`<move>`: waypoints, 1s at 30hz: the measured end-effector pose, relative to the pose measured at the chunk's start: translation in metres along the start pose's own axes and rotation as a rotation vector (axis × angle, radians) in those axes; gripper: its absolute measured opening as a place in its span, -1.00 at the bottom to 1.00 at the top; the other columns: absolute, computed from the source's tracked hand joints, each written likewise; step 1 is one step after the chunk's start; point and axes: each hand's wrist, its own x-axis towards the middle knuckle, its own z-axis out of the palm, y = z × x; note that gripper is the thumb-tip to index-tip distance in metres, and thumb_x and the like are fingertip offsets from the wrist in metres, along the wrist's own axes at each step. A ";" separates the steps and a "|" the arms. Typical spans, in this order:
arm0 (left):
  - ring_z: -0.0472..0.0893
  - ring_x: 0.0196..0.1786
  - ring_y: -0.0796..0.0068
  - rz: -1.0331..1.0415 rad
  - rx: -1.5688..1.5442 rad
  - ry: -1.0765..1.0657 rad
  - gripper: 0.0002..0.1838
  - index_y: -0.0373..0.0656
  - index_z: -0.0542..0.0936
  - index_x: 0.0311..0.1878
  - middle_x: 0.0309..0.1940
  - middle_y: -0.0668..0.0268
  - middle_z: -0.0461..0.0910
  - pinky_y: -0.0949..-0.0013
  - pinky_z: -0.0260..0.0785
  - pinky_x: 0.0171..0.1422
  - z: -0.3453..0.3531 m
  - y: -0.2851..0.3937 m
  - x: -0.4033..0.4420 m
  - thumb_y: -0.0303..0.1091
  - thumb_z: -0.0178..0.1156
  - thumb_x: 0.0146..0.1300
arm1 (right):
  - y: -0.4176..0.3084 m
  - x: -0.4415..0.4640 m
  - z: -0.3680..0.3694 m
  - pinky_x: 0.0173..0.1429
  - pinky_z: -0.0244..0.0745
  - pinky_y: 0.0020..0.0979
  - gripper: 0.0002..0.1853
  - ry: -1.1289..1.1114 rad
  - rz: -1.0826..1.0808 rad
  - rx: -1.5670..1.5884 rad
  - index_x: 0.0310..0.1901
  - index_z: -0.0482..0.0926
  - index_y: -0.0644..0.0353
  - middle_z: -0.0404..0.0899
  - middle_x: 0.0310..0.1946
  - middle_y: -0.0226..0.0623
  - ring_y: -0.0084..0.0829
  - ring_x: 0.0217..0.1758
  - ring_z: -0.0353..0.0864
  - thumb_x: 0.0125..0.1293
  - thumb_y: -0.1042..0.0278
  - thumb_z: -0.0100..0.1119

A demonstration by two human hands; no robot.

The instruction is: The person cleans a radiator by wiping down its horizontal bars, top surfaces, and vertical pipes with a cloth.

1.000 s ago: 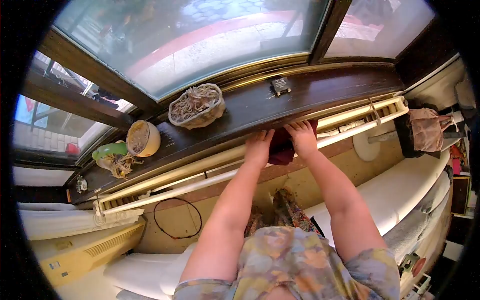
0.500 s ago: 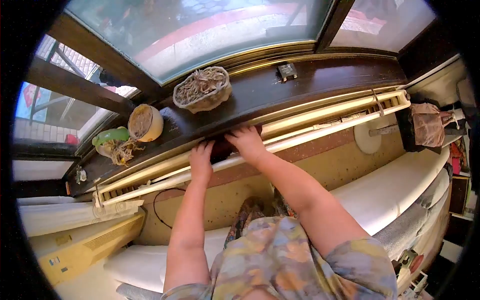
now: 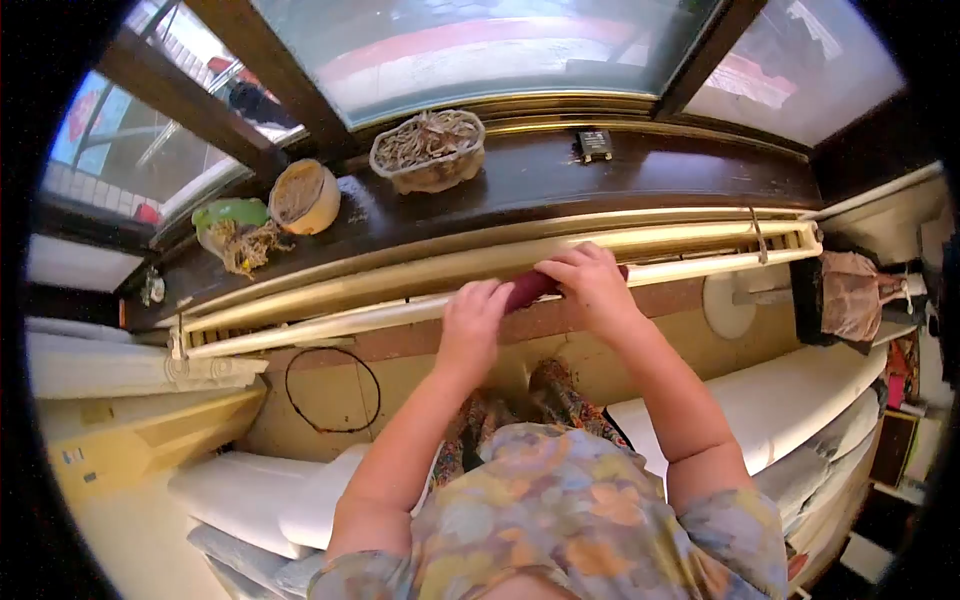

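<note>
A dark maroon cloth point(image 3: 530, 289) is bunched at the front rail of a long cream radiator point(image 3: 370, 319). My left hand point(image 3: 475, 322) grips its left end, fingers bent over it. On the other end, my right hand point(image 3: 588, 282) is closed with the knuckles up, and a bit of cloth shows past its right side. Both hands are over the radiator's front edge, a short way apart. My fingertips are partly hidden, so whether they touch the rail I cannot tell.
Beyond the radiator, a dark windowsill point(image 3: 540, 185) holds an oval planter point(image 3: 428, 165), a round pot point(image 3: 305, 198), a green pot point(image 3: 228, 215) with a dried plant, and a small black device point(image 3: 594, 146). A black cable loop point(image 3: 378, 390) lies on the floor. White sofa cushions point(image 3: 775, 375) are behind me.
Both hands have come back toward me with the maroon cloth, from the radiator's far side to its front rail. The camera view has shifted slightly.
</note>
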 end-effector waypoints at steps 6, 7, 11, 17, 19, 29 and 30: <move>0.08 0.30 0.24 -0.136 0.236 -0.263 -0.27 0.00 0.10 0.26 0.23 0.23 0.12 0.07 -0.18 0.35 0.060 -0.003 0.000 -0.37 0.17 -0.01 | 0.033 -0.037 0.040 0.13 0.18 -0.20 -0.48 -0.199 0.140 -0.088 0.03 0.40 -0.01 0.41 -0.02 -0.29 -0.22 0.06 0.34 -0.08 0.43 0.19; 0.08 0.30 0.24 -0.147 0.238 -0.263 -0.27 0.00 0.10 0.26 0.23 0.23 0.12 0.07 -0.18 0.35 0.057 -0.003 -0.001 -0.37 0.17 -0.01 | 0.032 -0.039 0.042 0.17 0.13 -0.17 -0.47 -0.147 0.161 -0.035 0.06 0.38 -0.03 0.39 -0.01 -0.28 -0.22 0.11 0.30 -0.04 0.39 0.19; 0.05 0.32 0.25 -0.124 0.228 -0.311 -0.25 0.05 0.06 0.29 0.26 0.27 0.08 0.06 -0.20 0.37 0.047 -0.010 0.000 -0.39 0.16 0.01 | 0.037 -0.043 0.048 0.21 0.07 -0.16 -0.39 -0.204 0.169 -0.075 0.16 0.23 -0.11 0.32 0.04 -0.26 -0.25 0.17 0.24 0.02 0.32 0.18; 0.09 0.30 0.31 -0.117 0.329 -0.242 -0.27 0.07 0.13 0.27 0.23 0.34 0.14 0.06 -0.12 0.34 0.049 -0.041 -0.023 -0.46 0.09 -0.05 | 0.015 -0.021 0.072 0.13 0.11 -0.15 -0.34 -0.314 0.081 -0.232 0.18 0.18 0.00 0.32 -0.01 -0.19 -0.22 0.11 0.27 -0.02 0.25 0.19; 0.08 0.31 0.30 -0.168 0.341 -0.221 -0.27 0.08 0.12 0.27 0.25 0.35 0.13 0.07 -0.13 0.35 0.037 -0.054 -0.040 -0.49 0.06 -0.06 | -0.002 -0.010 0.088 0.13 0.10 -0.13 -0.31 -0.354 0.049 -0.220 0.20 0.15 0.03 0.31 0.01 -0.15 -0.18 0.11 0.26 0.01 0.13 0.17; 0.01 0.33 0.09 -0.455 0.345 -0.134 -0.22 0.00 0.10 0.28 0.30 0.23 0.02 0.02 -0.12 0.33 -0.047 -0.115 -0.099 -0.51 0.11 -0.09 | -0.109 0.058 0.156 0.10 0.16 -0.10 -0.31 -0.358 -0.070 -0.025 0.26 0.09 -0.14 0.32 0.02 -0.09 -0.12 0.04 0.33 0.08 0.01 0.09; -0.02 0.33 0.02 -0.448 0.201 -0.117 -0.21 -0.01 0.09 0.29 0.31 0.19 -0.02 0.01 -0.13 0.33 -0.049 -0.113 -0.098 -0.46 0.14 -0.09 | -0.108 0.059 0.155 0.12 0.15 -0.11 -0.33 -0.382 -0.085 -0.008 0.26 0.09 -0.24 0.30 0.06 -0.09 -0.13 0.08 0.30 0.09 0.05 0.09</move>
